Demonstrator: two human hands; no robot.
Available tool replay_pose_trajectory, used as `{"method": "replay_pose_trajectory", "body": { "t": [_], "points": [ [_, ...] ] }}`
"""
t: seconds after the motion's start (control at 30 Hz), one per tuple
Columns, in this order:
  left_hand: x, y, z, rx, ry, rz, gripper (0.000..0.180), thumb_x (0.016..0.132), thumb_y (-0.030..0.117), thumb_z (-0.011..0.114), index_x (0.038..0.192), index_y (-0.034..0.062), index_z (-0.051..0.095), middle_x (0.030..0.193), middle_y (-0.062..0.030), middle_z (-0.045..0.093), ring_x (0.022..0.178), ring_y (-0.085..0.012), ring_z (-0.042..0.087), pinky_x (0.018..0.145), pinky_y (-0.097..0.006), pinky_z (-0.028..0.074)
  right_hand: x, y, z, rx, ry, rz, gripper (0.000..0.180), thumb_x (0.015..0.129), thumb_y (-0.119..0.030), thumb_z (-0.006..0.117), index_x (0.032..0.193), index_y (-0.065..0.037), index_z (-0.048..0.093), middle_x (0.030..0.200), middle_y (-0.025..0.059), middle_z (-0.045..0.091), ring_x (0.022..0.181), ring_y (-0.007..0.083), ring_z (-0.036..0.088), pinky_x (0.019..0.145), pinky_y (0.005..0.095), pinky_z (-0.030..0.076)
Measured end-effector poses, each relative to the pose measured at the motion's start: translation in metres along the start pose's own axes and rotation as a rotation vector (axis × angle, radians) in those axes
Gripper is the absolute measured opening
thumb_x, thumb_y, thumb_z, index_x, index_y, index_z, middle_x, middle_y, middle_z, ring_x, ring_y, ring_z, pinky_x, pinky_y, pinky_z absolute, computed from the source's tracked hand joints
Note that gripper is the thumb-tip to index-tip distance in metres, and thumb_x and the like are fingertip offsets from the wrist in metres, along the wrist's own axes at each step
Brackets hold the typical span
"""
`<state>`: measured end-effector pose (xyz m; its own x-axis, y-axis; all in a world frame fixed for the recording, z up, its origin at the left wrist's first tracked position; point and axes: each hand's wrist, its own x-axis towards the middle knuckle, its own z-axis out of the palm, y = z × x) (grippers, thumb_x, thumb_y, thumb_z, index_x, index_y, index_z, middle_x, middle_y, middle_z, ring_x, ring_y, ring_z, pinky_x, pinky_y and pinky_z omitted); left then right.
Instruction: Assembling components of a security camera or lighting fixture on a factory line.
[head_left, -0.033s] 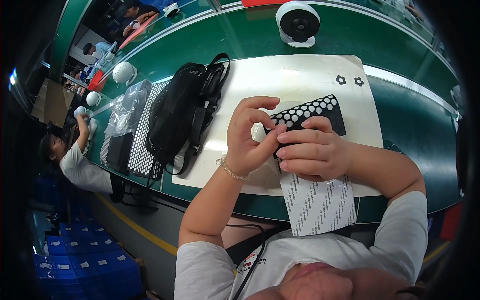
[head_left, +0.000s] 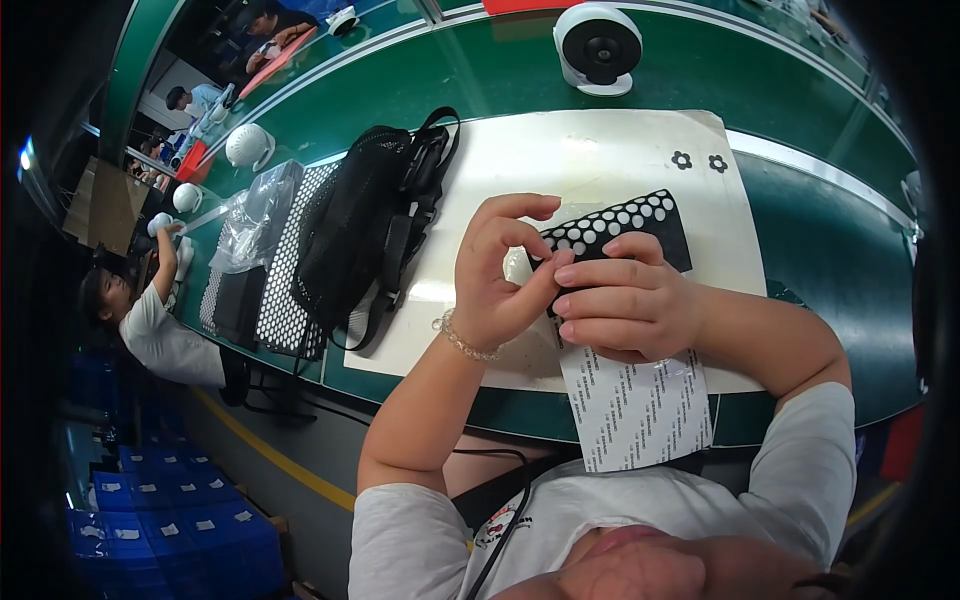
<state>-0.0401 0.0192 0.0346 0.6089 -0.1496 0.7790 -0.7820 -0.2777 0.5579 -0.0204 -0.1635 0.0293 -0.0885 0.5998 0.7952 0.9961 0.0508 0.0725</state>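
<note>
Over the middle of the white work mat, my left hand [head_left: 500, 275] has its thumb and forefinger pinched together. Anything between those tips is too small to make out. My right hand [head_left: 632, 305] meets them from the right, its fingers bent and closed, with the thumb hidden. Behind and partly under both hands lies a black sheet with rows of white round dots [head_left: 672, 228]. Below my right hand, a strip of white backing paper with printed rows [head_left: 640, 412] hangs over the table's near edge. Two small black flower-shaped pieces [head_left: 681, 160] rest farther back on the mat.
A black mesh bag with straps [head_left: 350, 225] lies left of the mat [head_left: 560, 130], beside dotted black sheets [head_left: 290, 290] and clear plastic bags [head_left: 260, 215]. At the back stands a white device with a round black front [head_left: 600, 50]. A co-worker [head_left: 165, 325] sits far left.
</note>
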Motion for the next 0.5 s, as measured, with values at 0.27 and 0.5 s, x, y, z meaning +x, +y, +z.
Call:
{"method": "replay_pose_trajectory", "body": {
  "t": [0.27,0.5],
  "points": [
    [0.0007,0.0016,0.0006,0.037,-0.019,0.023,0.020,0.066,0.000,0.066,0.075,0.0056,0.049,0.100,-0.0141,0.055,0.089,-0.0228,0.054,0.073,-0.030,0.045,0.0008,0.0008,-0.0007,0.032,-0.004,0.008,0.029,0.071,-0.008,0.057,0.099,-0.013,0.055,0.109,0.0010,0.053,0.108,0.0175,0.049,0.087,0.0346,0.029],
    [0.0014,0.0013,0.0014,0.050,-0.011,0.019,0.020,0.067,0.000,0.065,0.076,0.0054,0.048,0.100,-0.0133,0.056,0.088,-0.0228,0.054,0.075,-0.031,0.044,0.0008,0.0013,-0.0006,0.031,-0.006,0.019,0.030,0.071,-0.009,0.058,0.100,-0.013,0.054,0.110,0.0010,0.053,0.107,0.0181,0.049,0.086,0.0354,0.029]
  ]
}}
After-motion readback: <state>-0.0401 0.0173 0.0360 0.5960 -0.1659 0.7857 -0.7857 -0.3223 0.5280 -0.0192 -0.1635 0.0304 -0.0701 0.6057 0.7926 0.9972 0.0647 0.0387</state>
